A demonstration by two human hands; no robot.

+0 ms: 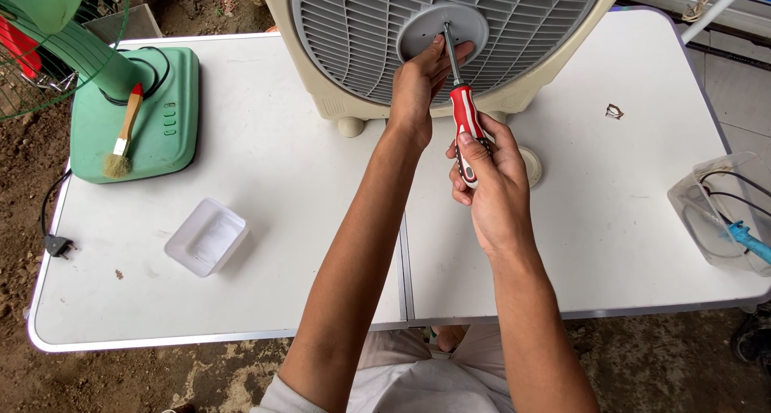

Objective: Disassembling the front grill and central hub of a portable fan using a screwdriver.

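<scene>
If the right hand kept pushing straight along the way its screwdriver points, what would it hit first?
The right hand aims its red-handled screwdriver at the round grey hub cap on the box fan's grille; the tip appears already there.

A white folding worktop (265,148) carries a green fan base (161,132) at its far left, with a small paintbrush (124,136) lying on it. A shallow white plastic tray (207,236) sits nearer, a clear container (715,212) of wires at the right edge.

Glossy red plastic screwdriver handle (466,124), bare metal shaft; matt beige plastic fan grille (353,28); smooth white table (265,164).
</scene>
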